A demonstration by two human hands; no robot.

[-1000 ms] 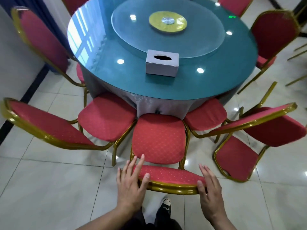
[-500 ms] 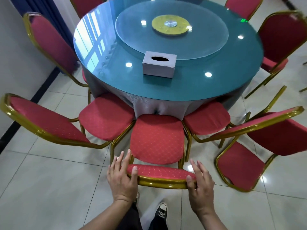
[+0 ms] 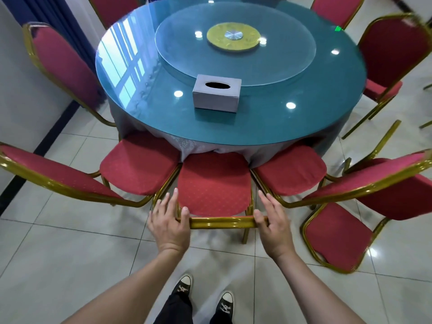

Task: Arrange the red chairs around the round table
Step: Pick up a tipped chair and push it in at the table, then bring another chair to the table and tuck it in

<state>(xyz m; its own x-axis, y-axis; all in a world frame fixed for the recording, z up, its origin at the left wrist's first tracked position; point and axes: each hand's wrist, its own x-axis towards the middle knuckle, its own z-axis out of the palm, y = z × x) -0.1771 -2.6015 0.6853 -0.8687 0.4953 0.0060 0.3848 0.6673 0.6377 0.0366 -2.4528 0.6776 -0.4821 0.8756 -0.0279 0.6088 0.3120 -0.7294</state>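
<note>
— Chairs first, or the table?
— Table (image 3: 304, 118), it's the biggest: round, teal glass top, grey cloth hanging under the rim. A glass turntable (image 3: 236, 46) sits on it with a yellow disc at its centre, and a grey tissue box (image 3: 217, 93) stands just beside the turntable's near edge.
— And the red chairs?
— They ring the table. The middle chair (image 3: 214, 183) is right below the camera, its seat front tucked against the cloth. The chair on the left (image 3: 140, 168) and the chair on the right (image 3: 291, 170) have seats touching or nearly touching it. One more chair (image 3: 339, 237) stands farther out on the right, away from the table.
— Hands?
— The left hand (image 3: 169, 224) is on the left end of the middle chair's gold top rail, fingers straight and pointing forward, thumb hooked over the bar. The right hand (image 3: 273, 224) mirrors it on the right end. Neither has fingers wrapped round the rail.
— Anything smaller?
— Two black sneakers (image 3: 225, 306) on the pale floor tiles
</note>
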